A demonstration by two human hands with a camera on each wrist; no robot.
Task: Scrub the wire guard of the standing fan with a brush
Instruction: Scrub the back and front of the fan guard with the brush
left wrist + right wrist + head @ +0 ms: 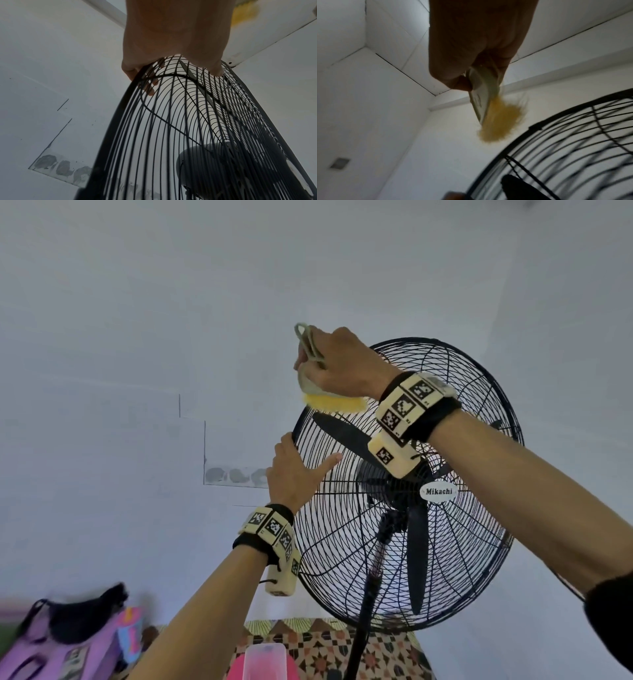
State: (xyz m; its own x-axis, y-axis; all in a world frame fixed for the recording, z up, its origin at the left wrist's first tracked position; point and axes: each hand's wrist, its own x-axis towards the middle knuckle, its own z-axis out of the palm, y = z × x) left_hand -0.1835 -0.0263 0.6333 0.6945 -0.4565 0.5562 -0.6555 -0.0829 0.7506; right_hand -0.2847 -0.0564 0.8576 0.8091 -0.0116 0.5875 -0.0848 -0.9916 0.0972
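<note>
The standing fan's black wire guard (346, 542) fills the centre-right of the head view, with dark blades behind it. My left hand (301, 453) grips the guard's upper-left rim, thumb laid across the front wires. In the left wrist view the fingers (150, 86) curl behind the guard (171, 135). My right hand (308, 361) holds a brush (334, 402) with a pale green handle and yellow bristles, at the guard's top-left edge. In the right wrist view the bristles (501, 121) hang just above the rim (556, 121). Contact cannot be told.
The fan's pole (363, 628) runs down to a patterned cloth (325, 645). A pink container with a translucent lid (263, 659) sits at the bottom, a purple backpack (58, 645) at lower left. A white wall stands behind the fan.
</note>
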